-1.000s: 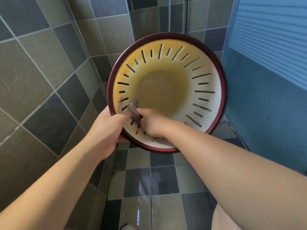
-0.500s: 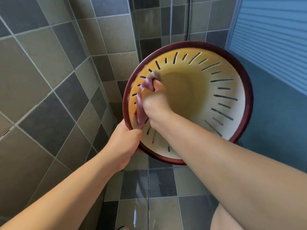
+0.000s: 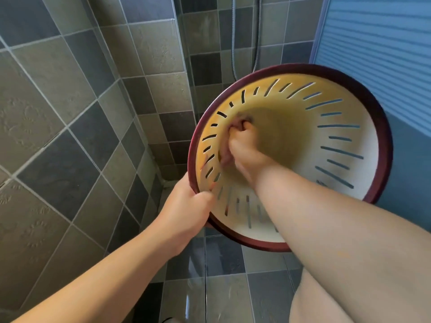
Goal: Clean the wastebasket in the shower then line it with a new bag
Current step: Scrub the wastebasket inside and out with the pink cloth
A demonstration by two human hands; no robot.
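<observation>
The wastebasket (image 3: pixel 345 108) is round, cream inside with a dark red rim and slotted walls. It is held up in the air, its mouth tilted toward me. My left hand (image 3: pixel 186 213) grips the lower left of the rim. My right hand (image 3: pixel 242 145) reaches deep inside, fingers curled round a small dark cloth (image 3: pixel 246 117) that presses against the left inner wall. Most of the cloth is hidden in the fist.
Grey and dark tiled walls (image 3: pixel 70 113) close in at left and behind. A metal shower hose (image 3: pixel 257 43) hangs in the corner. A blue ribbed panel (image 3: pixel 384 54) stands at right. Wet floor tiles (image 3: pixel 224 287) lie below, and my knee (image 3: pixel 314 304) shows at bottom right.
The basket has swung to the right and lower in view. My right hand with the cloth has moved from the near rim deeper along the left inner wall. My left hand keeps its grip.
</observation>
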